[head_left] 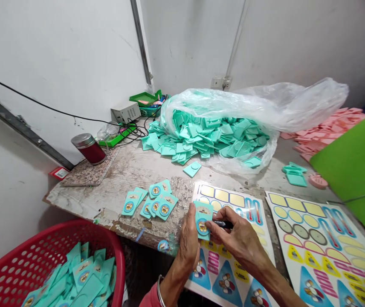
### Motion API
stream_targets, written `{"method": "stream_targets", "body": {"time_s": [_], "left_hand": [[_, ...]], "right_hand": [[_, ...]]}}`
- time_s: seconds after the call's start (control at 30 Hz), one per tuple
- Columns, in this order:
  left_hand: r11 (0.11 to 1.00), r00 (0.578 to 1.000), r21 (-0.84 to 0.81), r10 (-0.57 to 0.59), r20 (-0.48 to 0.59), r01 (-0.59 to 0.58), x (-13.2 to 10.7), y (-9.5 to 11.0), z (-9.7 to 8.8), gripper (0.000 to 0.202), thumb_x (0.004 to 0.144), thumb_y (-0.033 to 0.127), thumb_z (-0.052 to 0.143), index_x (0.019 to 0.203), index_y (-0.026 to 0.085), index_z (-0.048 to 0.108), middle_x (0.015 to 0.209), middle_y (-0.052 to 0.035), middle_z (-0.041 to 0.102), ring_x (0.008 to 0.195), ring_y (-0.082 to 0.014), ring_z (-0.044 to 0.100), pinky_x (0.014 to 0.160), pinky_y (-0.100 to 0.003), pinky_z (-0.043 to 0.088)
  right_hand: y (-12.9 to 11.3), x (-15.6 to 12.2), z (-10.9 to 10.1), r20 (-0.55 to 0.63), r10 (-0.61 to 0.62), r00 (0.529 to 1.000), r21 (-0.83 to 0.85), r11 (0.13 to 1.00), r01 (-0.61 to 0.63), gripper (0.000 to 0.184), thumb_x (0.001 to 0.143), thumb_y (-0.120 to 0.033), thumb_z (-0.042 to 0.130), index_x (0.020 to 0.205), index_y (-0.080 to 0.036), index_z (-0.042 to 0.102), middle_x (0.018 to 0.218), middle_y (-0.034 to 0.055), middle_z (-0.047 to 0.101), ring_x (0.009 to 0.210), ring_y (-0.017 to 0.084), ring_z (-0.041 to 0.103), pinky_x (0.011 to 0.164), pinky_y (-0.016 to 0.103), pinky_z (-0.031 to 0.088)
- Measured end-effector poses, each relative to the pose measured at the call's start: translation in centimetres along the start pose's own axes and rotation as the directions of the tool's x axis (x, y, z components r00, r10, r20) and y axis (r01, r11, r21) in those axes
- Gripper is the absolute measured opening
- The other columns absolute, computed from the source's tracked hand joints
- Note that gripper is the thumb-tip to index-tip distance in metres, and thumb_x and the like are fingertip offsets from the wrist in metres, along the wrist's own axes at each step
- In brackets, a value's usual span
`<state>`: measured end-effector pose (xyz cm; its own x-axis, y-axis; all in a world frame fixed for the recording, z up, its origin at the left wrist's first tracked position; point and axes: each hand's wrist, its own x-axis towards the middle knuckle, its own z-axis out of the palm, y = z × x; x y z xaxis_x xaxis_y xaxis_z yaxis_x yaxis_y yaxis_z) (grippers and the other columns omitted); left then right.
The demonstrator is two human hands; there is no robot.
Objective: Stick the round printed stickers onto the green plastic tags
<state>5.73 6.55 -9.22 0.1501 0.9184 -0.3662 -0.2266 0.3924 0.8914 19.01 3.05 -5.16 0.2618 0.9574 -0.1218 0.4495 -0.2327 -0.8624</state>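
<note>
My left hand (189, 241) grips a teal plastic plate (204, 209) upright by its left edge. A round blue sticker sits low on the plate, and a pale arched one sits above it. My right hand (238, 234) pinches a dark pen-like tool (223, 224), its fingertips touching the round sticker's right edge; the tool's tip is hard to make out. Under my hands lies a sticker sheet (230, 294) with blue triangles, yellow shapes and thermometers. To the left, several stickered teal plates (160, 205) overlap on the table.
A plastic bag (253, 104) spills a heap of teal plates (201, 136) at the back. Lower left stands a red basket (118, 256) of stickered plates. A second sticker sheet (297, 264), pink pieces (329, 128) and a green board (358, 170) are right; a red cup (89, 149) stands left.
</note>
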Motion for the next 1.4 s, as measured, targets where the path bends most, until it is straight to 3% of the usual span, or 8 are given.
{"method": "stream_targets", "body": {"time_s": [0.23, 0.33, 0.43, 0.5, 0.8, 1.1, 1.27, 1.4], "left_hand": [[0.997, 0.920, -0.038, -0.053, 0.389, 0.074, -2.2, 3.1, -1.0, 0.047, 0.078, 0.039, 0.070, 0.119, 0.020, 0.058, 0.115, -0.0109, 0.070, 0.100, -0.0268, 0.068, 0.085, -0.036, 0.056], [1.000, 0.954, -0.004, -0.017, 0.301, 0.019, -1.9, 4.2, -3.8, 0.047, 0.083, 0.048, 0.062, 0.114, 0.014, 0.056, 0.104, -0.0149, 0.072, 0.082, -0.0244, 0.071, 0.075, -0.036, 0.057], [0.941, 0.985, 0.303, 0.170, -0.033, -0.152, 0.4, 6.2, -9.2, 0.041, 0.086, 0.050, 0.053, 0.100, 0.012, 0.061, 0.085, -0.0134, 0.074, 0.076, -0.0246, 0.070, 0.076, -0.037, 0.055], [0.770, 0.882, 0.554, 0.453, -0.128, -0.315, 2.9, 7.9, -13.3, 0.034, 0.085, 0.044, 0.052, 0.099, 0.015, 0.064, 0.098, -0.0123, 0.072, 0.095, -0.0261, 0.066, 0.088, -0.038, 0.051], [0.642, 0.896, 0.638, 0.401, 0.193, -0.425, 11.0, 9.8, -19.4, 0.023, 0.079, 0.035, 0.061, 0.088, 0.015, 0.065, 0.083, -0.0013, 0.067, 0.080, -0.0181, 0.060, 0.080, -0.033, 0.049], [0.583, 0.967, 0.787, 0.248, 0.064, -0.202, -1.7, 11.2, -32.4, 0.043, 0.091, 0.048, 0.043, 0.080, 0.015, 0.068, 0.078, -0.0018, 0.069, 0.075, -0.0197, 0.061, 0.071, -0.028, 0.048], [0.422, 0.904, 0.906, 0.400, -0.148, -0.039, -3.1, 11.6, -36.4, 0.043, 0.076, 0.059, 0.060, 0.089, 0.020, 0.072, 0.101, -0.0070, 0.074, 0.100, -0.0290, 0.064, 0.088, -0.035, 0.049], [0.394, 0.888, 0.890, 0.459, 0.024, -0.228, 2.2, 12.9, -27.6, 0.041, 0.086, 0.053, 0.044, 0.084, 0.019, 0.067, 0.077, -0.0030, 0.071, 0.073, -0.0202, 0.066, 0.069, -0.028, 0.050]], "right_hand": [[1.3, 1.9, -1.5, 0.011, -0.033, 0.999, -0.165, 0.986, 0.035, 0.032, 0.070, -0.049, 0.071, 0.075, -0.025, 0.051, 0.065, 0.0001, 0.065, 0.057, 0.019, 0.061, 0.049, 0.028, 0.044], [1.1, 3.6, -0.7, 0.014, -0.120, 0.993, -0.093, 0.988, 0.120, 0.027, 0.078, -0.049, 0.063, 0.077, -0.023, 0.055, 0.065, 0.0000, 0.062, 0.058, 0.017, 0.057, 0.053, 0.028, 0.045], [-0.5, 5.1, 3.0, -0.049, -0.211, 0.976, -0.025, 0.977, 0.210, 0.031, 0.091, -0.045, 0.044, 0.087, -0.021, 0.063, 0.073, 0.0038, 0.065, 0.066, 0.019, 0.059, 0.060, 0.030, 0.047], [-1.6, 6.0, 6.9, -0.124, -0.272, 0.954, -0.008, 0.962, 0.273, 0.033, 0.091, -0.036, 0.039, 0.102, -0.018, 0.065, 0.091, 0.0087, 0.068, 0.083, 0.022, 0.063, 0.075, 0.034, 0.050], [-3.3, 10.6, 19.9, -0.218, -0.363, 0.906, -0.088, 0.932, 0.352, 0.039, 0.083, -0.021, 0.041, 0.112, -0.012, 0.066, 0.113, 0.0144, 0.067, 0.108, 0.027, 0.056, 0.103, 0.046, 0.038], [-9.8, -2.5, 31.4, 0.063, -0.458, 0.887, 0.213, 0.874, 0.437, 0.041, 0.081, -0.013, 0.042, 0.112, -0.016, 0.068, 0.116, 0.0122, 0.067, 0.109, 0.022, 0.060, 0.097, 0.037, 0.047], [-12.8, -4.5, 27.5, 0.391, -0.433, 0.812, 0.325, 0.891, 0.318, 0.024, 0.085, -0.021, 0.046, 0.090, -0.020, 0.069, 0.079, 0.0049, 0.069, 0.074, 0.020, 0.063, 0.073, 0.032, 0.049], [-11.4, -0.9, 18.6, 0.360, -0.334, 0.871, 0.405, 0.897, 0.177, 0.042, 0.095, -0.048, 0.035, 0.090, -0.018, 0.064, 0.077, 0.0065, 0.067, 0.070, 0.018, 0.062, 0.065, 0.029, 0.048]]}}
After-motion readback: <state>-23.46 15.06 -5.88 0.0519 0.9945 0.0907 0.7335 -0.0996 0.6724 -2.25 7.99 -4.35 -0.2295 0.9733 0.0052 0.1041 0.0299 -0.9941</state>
